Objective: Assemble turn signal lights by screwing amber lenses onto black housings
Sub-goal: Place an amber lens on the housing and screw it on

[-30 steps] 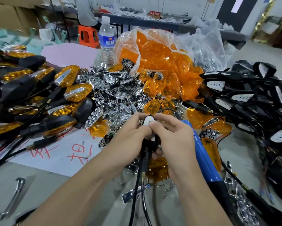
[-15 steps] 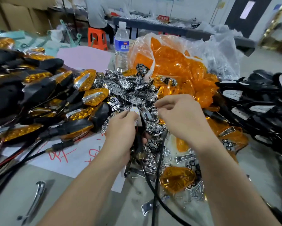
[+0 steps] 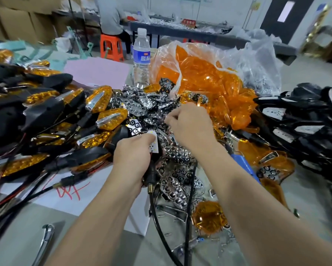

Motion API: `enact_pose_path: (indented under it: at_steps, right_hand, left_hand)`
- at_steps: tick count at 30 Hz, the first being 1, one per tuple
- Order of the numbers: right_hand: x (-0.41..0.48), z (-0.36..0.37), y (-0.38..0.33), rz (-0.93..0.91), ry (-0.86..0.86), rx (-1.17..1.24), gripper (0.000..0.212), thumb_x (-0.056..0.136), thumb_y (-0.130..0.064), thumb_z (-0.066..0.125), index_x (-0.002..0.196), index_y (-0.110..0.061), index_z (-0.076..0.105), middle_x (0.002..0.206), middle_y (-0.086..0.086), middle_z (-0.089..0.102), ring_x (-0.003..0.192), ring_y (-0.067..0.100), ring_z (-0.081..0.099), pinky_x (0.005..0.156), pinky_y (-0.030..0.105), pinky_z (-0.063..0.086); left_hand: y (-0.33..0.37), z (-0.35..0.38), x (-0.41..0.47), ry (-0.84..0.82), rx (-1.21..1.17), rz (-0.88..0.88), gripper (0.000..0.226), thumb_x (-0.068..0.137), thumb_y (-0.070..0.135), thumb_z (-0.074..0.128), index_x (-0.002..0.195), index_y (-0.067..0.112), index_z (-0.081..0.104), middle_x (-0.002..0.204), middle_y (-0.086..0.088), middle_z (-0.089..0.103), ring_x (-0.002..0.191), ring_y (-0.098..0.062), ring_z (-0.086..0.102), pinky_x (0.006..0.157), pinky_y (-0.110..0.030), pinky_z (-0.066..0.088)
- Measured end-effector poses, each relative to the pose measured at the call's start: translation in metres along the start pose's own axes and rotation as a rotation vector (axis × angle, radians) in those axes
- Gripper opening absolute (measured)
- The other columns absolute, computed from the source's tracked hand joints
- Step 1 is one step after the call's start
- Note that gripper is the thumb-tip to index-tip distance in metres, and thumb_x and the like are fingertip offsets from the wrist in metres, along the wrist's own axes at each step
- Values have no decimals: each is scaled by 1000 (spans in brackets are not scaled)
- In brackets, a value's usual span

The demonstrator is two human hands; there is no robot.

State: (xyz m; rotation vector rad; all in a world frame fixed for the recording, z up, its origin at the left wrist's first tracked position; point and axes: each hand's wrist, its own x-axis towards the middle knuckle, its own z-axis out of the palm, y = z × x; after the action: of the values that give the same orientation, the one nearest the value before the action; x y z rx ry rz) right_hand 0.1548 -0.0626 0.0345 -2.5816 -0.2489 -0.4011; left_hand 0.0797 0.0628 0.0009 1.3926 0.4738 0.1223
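head view, left hand (image 3: 132,156): we see it from above, fingers and thumb curled round the black housing (image 3: 151,169), holding it upright at mid-picture.
black housing: mostly covered by that hand. A white dotted board (image 3: 154,144) shows above the thumb, and a brass-threaded stem (image 3: 150,187) and thin black cable (image 3: 161,229) hang below the grip.
right hand (image 3: 192,129): just up and right of the grip, knuckles up, fingers curled, tips drawn together in the chrome reflectors (image 3: 142,106). We cannot tell whether they pinch a piece.
chrome reflectors: a shiny heap of flat, dimpled plates, beyond and beneath both hands.
amber lenses (image 3: 209,79): glossy see-through orange shells spilling from a clear plastic bag (image 3: 257,60), beyond the grip to the right. One loose lens (image 3: 209,217) lies nearer us, below right.
blue screwdriver (image 3: 244,166): smooth handle right of the grip, largely hidden by the right forearm.
finished lights (image 3: 46,112): piled left of the grip, pointed black bodies with amber faces, wires trailing.
empty housings (image 3: 305,121): a matte black tangle far right, blurred.
water bottle (image 3: 141,58): clear, upright, straight beyond the grip.
white paper (image 3: 69,191): left of the grip, with red handwriting that is partly covered and that we cannot read.
chrome lever (image 3: 46,239): lower left on the grey table (image 3: 17,237), cut off by the picture's edge.
seated person (image 3: 109,18): far beyond, on an orange stool (image 3: 111,47), soft and indistinct.
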Motion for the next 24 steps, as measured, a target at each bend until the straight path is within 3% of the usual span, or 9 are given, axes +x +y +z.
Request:
enact_pose_path:
  at_steps: [2,4,6,9,11,14,17,21,24]
  right_hand:
    - [-24,-22,4,58,159,211,19,95,-34,70,83,-27,82,61,-13,72,38,6,56,47,26,50]
    - [-61,-37,9,62,309,362,11,92,-41,70,99,-36,77,70,-29,71,52,3,66,58,30,59]
    - [-101,-38,11,-2,382,362,27,91,-41,69,118,-45,65,81,-38,69,65,-2,68,63,24,58]
    - [-135,-23,15,60,293,599,30,86,-18,82,106,-40,78,95,-27,76,89,-3,73,75,18,60]
    - [-138,-19,18,202,227,786,25,79,-19,87,91,-40,82,97,-22,78,102,-7,71,87,21,60]
    - [-133,-25,23,318,228,863,16,75,-17,89,76,-32,82,80,-13,79,84,4,76,78,34,65]
    - [-133,-33,28,389,176,925,22,72,-14,92,85,-22,77,78,-2,78,77,21,76,75,46,64]
    - [-132,-45,38,368,119,1105,16,81,5,80,83,-11,76,65,1,73,57,9,65,55,21,53]
    - [-131,-52,46,415,121,1231,19,91,-1,73,75,6,65,60,10,56,50,11,51,46,20,39]
  left_hand:
    - [0,1,-3,-45,40,21,27,92,25,63,84,0,73,79,-19,74,61,-25,61,65,-39,50]
    - [-2,4,-9,-137,74,48,23,91,28,64,77,17,77,81,-11,76,59,-25,64,61,-36,50]
    - [-4,10,-17,-238,103,79,23,91,28,63,76,23,79,82,-11,78,60,-26,68,55,-32,53]
    - [-12,21,-22,-330,139,130,21,87,31,63,80,23,81,81,-6,77,75,-25,70,70,-39,59]
    - [-15,25,-25,-331,141,143,22,83,37,59,80,29,80,83,-7,76,82,-26,69,87,-53,58]
    - [-17,28,-28,-362,167,219,30,87,41,58,93,18,76,94,-22,72,84,-27,68,94,-64,54]
    - [-19,32,-33,-397,199,304,31,93,41,58,98,17,78,96,-19,75,87,-27,70,90,-58,55]
    - [-24,35,-35,-344,227,360,25,98,29,57,84,25,78,78,1,76,71,-14,68,64,-35,55]
    - [-25,35,-35,-320,206,338,25,96,30,55,86,24,77,77,0,77,66,-15,70,61,-35,58]
